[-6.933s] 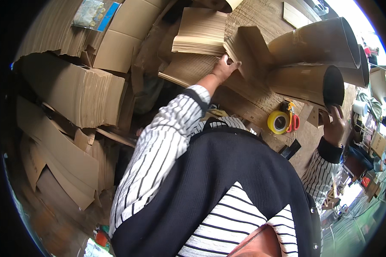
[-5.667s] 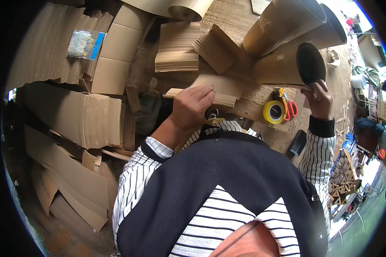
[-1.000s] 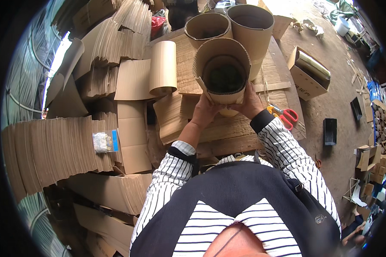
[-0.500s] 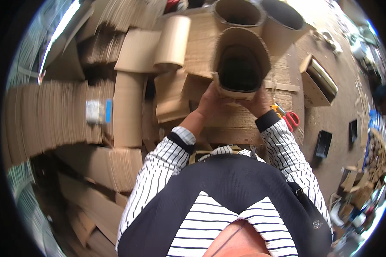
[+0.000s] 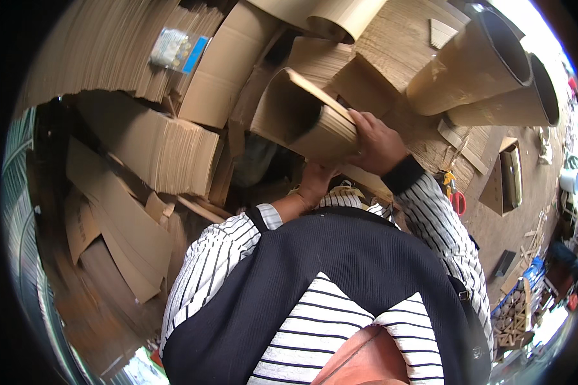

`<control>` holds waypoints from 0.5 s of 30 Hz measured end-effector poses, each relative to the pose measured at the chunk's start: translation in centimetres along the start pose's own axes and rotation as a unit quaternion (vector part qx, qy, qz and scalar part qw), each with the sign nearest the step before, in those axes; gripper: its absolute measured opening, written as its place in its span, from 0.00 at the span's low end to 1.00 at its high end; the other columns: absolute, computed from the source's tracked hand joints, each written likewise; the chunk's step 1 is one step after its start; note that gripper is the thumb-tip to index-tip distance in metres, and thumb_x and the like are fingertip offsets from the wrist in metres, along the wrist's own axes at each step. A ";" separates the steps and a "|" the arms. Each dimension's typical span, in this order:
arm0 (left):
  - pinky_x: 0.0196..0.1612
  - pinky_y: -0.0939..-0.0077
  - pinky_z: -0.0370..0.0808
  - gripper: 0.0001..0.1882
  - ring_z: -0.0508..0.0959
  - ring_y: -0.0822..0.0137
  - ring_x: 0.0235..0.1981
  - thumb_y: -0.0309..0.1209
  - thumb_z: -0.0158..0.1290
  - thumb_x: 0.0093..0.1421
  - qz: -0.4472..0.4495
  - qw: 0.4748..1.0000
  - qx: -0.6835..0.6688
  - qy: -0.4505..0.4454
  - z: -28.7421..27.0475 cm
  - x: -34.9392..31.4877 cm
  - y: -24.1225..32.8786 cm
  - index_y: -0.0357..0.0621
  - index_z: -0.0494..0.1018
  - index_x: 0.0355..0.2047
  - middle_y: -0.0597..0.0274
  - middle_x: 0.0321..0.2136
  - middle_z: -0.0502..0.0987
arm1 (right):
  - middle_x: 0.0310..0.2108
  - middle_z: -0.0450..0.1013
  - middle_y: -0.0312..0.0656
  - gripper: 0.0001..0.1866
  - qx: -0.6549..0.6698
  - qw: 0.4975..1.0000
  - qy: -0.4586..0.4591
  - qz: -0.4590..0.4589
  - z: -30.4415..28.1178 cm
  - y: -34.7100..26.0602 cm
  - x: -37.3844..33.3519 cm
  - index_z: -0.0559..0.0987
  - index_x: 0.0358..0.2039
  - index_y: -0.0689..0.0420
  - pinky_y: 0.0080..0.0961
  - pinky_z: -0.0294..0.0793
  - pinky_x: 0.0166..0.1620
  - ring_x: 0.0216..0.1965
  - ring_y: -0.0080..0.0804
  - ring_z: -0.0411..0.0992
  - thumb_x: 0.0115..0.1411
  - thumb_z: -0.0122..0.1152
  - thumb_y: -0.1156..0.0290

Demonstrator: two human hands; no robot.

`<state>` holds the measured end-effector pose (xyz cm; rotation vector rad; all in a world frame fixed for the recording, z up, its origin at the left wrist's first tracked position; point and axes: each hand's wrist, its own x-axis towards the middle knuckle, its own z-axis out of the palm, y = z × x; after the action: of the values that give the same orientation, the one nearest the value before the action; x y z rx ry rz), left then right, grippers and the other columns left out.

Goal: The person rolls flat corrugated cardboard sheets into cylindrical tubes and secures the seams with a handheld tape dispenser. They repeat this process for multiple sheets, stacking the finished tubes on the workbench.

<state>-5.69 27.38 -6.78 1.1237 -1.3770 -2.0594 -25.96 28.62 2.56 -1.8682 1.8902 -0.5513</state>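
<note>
A brown cardboard tube [image 5: 331, 131] is tipped over in front of my chest, its dark open end toward the left. My right hand [image 5: 379, 144] grips its right side, with the fingers over the upper edge. Under the near side of the tube, my left hand [image 5: 318, 183] is closed on it, partly hidden by the tube. Beyond it stands a bent cardboard flap [image 5: 366, 83] on the wooden table [image 5: 392, 38]. Right of my right wrist lie red-handled scissors [image 5: 457, 201] and a yellow-handled tool [image 5: 447, 176].
Two larger cardboard tubes [image 5: 462, 67] stand at the far right. A rolled cardboard sheet [image 5: 350, 16] lies at the back. Stacked cardboard sheets [image 5: 109, 45] fill the left, with a clear packet [image 5: 173, 50] on them. An open carton [image 5: 502, 176] sits on the floor at right.
The tube has come nearer to my body and tipped from facing up to facing left. My right hand has moved onto its side. The whole view has turned toward the left.
</note>
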 end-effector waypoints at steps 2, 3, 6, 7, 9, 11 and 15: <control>0.52 0.63 0.74 0.14 0.75 0.69 0.39 0.37 0.45 0.70 -0.042 0.988 -0.142 0.044 -2.1 0.0 -2.8 0.48 0.71 0.52 0.63 0.40 0.73 | 0.51 0.70 0.42 0.47 -0.024 0.999 -0.035 -0.016 3.7 -0.4 3.2 0.66 0.59 0.53 0.36 0.77 0.46 0.50 0.43 0.72 0.39 0.75 0.52; 0.53 0.63 0.74 0.16 0.74 0.71 0.38 0.38 0.43 0.70 -0.062 0.973 -0.212 0.064 -3.1 0.1 -4.2 0.49 0.69 0.54 0.64 0.40 0.72 | 0.50 0.70 0.42 0.45 -0.036 0.997 -0.066 -0.011 5.4 -0.4 4.8 0.67 0.58 0.53 0.36 0.77 0.47 0.50 0.43 0.72 0.40 0.74 0.50; 0.53 0.60 0.75 0.17 0.73 0.71 0.36 0.39 0.44 0.70 -0.121 0.936 -0.320 0.084 -5.5 1.0 -5.9 0.50 0.65 0.56 0.65 0.39 0.72 | 0.51 0.70 0.43 0.44 -0.060 0.987 -0.148 0.015 11.0 0.0 8.2 0.68 0.57 0.53 0.38 0.75 0.50 0.52 0.43 0.71 0.41 0.71 0.47; 0.53 0.60 0.75 0.17 0.72 0.71 0.35 0.40 0.44 0.70 -0.131 0.928 -0.333 0.104 -5.8 1.2 -6.2 0.50 0.66 0.55 0.65 0.38 0.71 | 0.52 0.70 0.44 0.44 -0.069 0.984 -0.163 0.030 12.5 -0.1 8.8 0.69 0.57 0.53 0.38 0.74 0.51 0.53 0.44 0.71 0.42 0.71 0.47; 0.52 0.61 0.75 0.15 0.72 0.71 0.34 0.41 0.45 0.69 -0.154 0.910 -0.359 0.142 -6.0 1.7 -7.1 0.51 0.67 0.53 0.66 0.36 0.71 | 0.55 0.68 0.47 0.44 -0.074 0.979 -0.183 0.057 14.2 -0.4 9.7 0.68 0.58 0.53 0.38 0.72 0.54 0.55 0.47 0.70 0.42 0.70 0.46; 0.51 0.61 0.75 0.15 0.71 0.70 0.34 0.42 0.46 0.69 -0.147 0.903 -0.383 0.130 -6.4 2.4 -8.0 0.51 0.68 0.51 0.66 0.35 0.71 | 0.56 0.68 0.48 0.45 -0.071 0.977 -0.190 0.066 14.3 -0.4 10.4 0.68 0.59 0.54 0.39 0.72 0.54 0.55 0.48 0.69 0.42 0.70 0.47; 0.50 0.60 0.74 0.18 0.72 0.68 0.35 0.46 0.48 0.67 -0.171 0.899 -0.388 0.109 -6.0 3.0 -6.8 0.50 0.68 0.51 0.66 0.35 0.71 | 0.59 0.65 0.49 0.44 -0.055 0.974 -0.200 0.094 13.5 -0.2 10.3 0.65 0.62 0.54 0.41 0.69 0.56 0.56 0.50 0.67 0.46 0.68 0.50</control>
<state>-2.04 24.73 -15.16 1.2045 -0.1770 -2.2863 -18.34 18.57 -8.71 -1.6856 1.8223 -0.0038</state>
